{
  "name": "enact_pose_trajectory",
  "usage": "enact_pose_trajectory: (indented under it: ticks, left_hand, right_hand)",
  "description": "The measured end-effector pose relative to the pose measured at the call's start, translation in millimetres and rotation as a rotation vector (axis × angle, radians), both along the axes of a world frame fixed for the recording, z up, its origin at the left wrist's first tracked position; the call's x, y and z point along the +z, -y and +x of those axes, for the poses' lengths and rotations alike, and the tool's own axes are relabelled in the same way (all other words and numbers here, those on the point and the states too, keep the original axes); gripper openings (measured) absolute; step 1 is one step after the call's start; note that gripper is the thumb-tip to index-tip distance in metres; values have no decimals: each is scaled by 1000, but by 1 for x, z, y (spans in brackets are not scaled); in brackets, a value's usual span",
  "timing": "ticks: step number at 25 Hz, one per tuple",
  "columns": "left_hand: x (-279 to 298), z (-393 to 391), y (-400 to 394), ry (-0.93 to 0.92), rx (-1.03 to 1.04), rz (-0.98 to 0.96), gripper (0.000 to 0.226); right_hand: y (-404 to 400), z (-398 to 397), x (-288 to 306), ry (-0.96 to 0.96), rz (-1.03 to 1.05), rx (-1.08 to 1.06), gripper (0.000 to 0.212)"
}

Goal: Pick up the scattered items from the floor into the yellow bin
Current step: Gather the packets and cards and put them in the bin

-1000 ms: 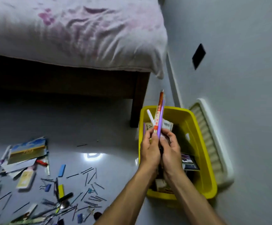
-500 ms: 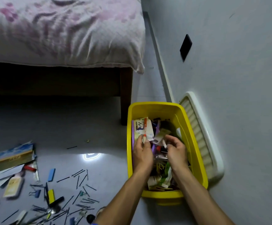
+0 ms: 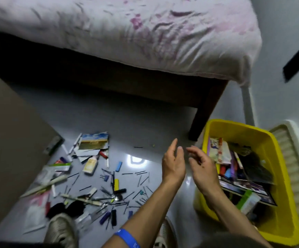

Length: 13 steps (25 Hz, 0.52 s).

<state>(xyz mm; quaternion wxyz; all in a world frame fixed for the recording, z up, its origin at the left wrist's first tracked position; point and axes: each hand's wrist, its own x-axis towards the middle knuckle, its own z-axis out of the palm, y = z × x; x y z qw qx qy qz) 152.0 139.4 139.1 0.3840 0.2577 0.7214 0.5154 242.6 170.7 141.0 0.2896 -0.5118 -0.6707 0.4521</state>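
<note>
Grey floor (image 3: 136, 122) runs under a bed (image 3: 127, 42) with a crumpled pink-and-white sheet, and a pale wall closes the side beyond our right fingers. We hold both hands up in the air between the clutter and the yellow bin (image 3: 279, 185). Our left hand (image 3: 173, 163) has its fingers straight and loosely spread, gripping nothing; our right hand (image 3: 201, 165) is just beside it, fingers relaxed and slightly curved, also empty, with its fingertips (image 3: 189, 149) blurred.

We judge the job partly done. The bin, just to the right of our right fingers and touching the bed leg's corner of the floor, already holds a good heap: packets, cards, pens and a dark flat book, piled at angles up to about the rim. It is a bright rectangular plastic tub with a rolled lip, and it stands upright.

Plenty is left. Below and to the left of our left fingers lies the scattered pile (image 3: 95, 181): many thin dark pins or sticks, binder clips, a yellow eraser-like block (image 3: 116, 184), a blue block (image 3: 118, 166), a small glue bottle (image 3: 90, 164), a picture booklet (image 3: 93, 143), long pale sticks, a clear pouch and dark cloth lumps. The small pins will likely need pinching up in bunches.
</note>
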Motion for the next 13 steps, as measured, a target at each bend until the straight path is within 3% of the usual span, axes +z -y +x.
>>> enact_pose_trajectory:
  ticks: [6,13]
  left_hand:
    - [-42,-143,58,10,282,-121,45]
    - [-120,-277,138,-32,515,-396,40]
  right_hand:
    - [38,-127,-37,71,-111,335,33]
    - [46,-252,-110,192,-198,535,29]
